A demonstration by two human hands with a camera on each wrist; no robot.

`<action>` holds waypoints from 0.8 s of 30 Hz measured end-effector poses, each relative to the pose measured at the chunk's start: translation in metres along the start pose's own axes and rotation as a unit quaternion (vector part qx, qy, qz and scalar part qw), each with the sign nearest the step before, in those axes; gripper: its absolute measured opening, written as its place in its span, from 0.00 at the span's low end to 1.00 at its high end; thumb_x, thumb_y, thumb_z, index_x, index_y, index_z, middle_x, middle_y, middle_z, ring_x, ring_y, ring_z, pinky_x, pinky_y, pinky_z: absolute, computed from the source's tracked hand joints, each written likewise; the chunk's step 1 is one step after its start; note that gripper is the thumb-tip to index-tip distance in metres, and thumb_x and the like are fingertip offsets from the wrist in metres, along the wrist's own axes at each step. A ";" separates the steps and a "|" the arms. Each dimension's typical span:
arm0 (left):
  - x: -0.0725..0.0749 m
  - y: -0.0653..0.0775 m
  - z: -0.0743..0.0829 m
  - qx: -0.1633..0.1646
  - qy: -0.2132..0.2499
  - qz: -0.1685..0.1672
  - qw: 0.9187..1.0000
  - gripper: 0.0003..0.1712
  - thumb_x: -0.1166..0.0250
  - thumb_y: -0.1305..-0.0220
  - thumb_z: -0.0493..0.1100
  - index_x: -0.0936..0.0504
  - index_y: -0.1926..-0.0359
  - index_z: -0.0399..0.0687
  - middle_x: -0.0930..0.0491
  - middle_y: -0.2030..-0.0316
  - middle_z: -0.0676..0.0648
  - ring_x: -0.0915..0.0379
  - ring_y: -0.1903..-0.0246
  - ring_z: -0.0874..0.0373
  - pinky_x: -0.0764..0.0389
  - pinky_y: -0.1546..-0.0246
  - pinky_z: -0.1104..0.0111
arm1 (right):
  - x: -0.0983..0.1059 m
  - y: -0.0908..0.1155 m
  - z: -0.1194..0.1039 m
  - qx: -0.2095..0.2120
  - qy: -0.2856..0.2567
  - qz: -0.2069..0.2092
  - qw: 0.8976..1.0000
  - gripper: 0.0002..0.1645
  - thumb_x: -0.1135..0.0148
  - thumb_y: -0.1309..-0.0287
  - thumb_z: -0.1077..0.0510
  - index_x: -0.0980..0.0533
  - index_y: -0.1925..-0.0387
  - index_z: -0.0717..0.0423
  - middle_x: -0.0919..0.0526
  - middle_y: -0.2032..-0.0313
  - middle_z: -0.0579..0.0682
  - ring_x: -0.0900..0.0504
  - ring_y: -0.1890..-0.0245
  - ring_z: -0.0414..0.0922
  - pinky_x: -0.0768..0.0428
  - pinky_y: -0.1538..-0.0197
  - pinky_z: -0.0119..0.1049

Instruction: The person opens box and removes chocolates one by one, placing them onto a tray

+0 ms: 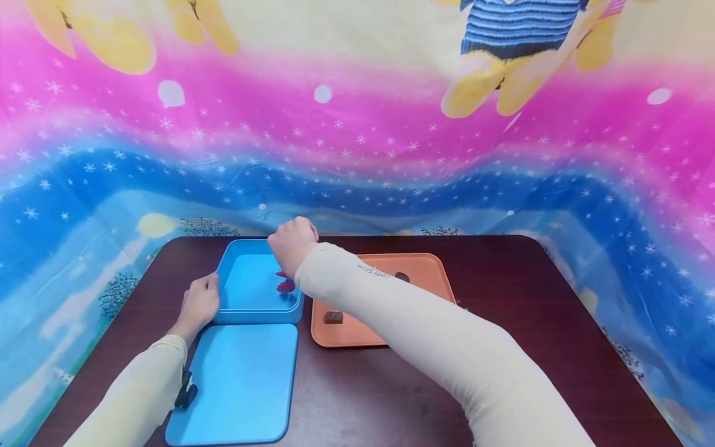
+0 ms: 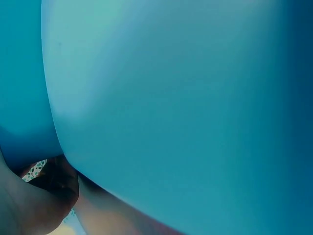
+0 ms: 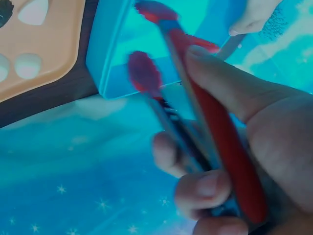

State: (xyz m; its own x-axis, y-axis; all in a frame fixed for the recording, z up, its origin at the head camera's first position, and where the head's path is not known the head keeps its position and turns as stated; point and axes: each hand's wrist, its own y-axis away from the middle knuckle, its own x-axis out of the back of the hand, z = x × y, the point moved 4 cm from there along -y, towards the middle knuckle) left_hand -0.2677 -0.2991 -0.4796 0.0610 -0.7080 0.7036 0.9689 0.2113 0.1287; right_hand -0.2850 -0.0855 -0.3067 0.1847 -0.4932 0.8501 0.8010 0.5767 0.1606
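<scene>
My right hand (image 1: 293, 245) is raised over the right side of an open blue box (image 1: 258, 315). In the right wrist view, the thumb and curled fingers of that hand hold red-handled tongs (image 3: 220, 132). Their two red tips stand apart over the box, a little blurred. From the head view only the red tips show below the hand; the handles are hidden behind it. My left hand (image 1: 200, 303) grips the box's left wall near its front corner, its fingertips at the rim. Close blue surfaces fill most of the left wrist view, with the hand (image 2: 34, 205) at lower left.
In front of the box lies a flat blue lid (image 1: 240, 385). An orange tray (image 1: 357, 338) stands to the right, partly under my right sleeve. It carries a brown block (image 1: 334, 317), a dark round piece (image 1: 401, 277) and several white pieces (image 3: 28, 65). A patterned cloth hangs behind the table.
</scene>
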 end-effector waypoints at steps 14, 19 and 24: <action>0.001 0.001 0.000 -0.004 -0.001 0.005 1.000 0.38 0.74 0.18 0.56 0.50 0.22 0.35 0.47 0.24 0.27 0.52 0.25 0.27 0.45 0.27 0.35 | 0.000 0.005 0.002 -0.023 -0.012 -0.022 0.999 0.08 0.47 0.30 0.53 0.23 0.66 0.45 0.45 0.80 0.42 0.47 0.83 0.39 0.47 0.84 0.31; 0.002 0.002 0.001 -0.004 -0.002 0.005 1.000 0.38 0.74 0.18 0.56 0.50 0.22 0.35 0.48 0.24 0.26 0.53 0.25 0.27 0.46 0.27 0.35 | -0.002 0.006 -0.002 0.016 -0.048 -0.010 0.999 0.08 0.44 0.28 0.48 0.20 0.58 0.43 0.30 0.75 0.40 0.34 0.75 0.38 0.35 0.77 0.29; 0.002 0.003 0.001 -0.002 0.000 0.005 1.000 0.38 0.74 0.18 0.56 0.50 0.22 0.35 0.48 0.24 0.26 0.53 0.25 0.27 0.47 0.27 0.35 | -0.003 0.008 -0.006 0.037 -0.058 0.020 0.997 0.12 0.37 0.32 0.47 0.17 0.50 0.42 0.13 0.63 0.40 0.21 0.66 0.39 0.21 0.64 0.28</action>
State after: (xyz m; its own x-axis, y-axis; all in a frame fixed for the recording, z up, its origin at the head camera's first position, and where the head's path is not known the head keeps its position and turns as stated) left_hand -0.2653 -0.2992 -0.4778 0.0717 -0.7063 0.7042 0.9694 0.2156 0.1176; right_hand -0.2756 -0.0827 -0.3111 0.1448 -0.3938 0.9077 0.7495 0.6426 0.1592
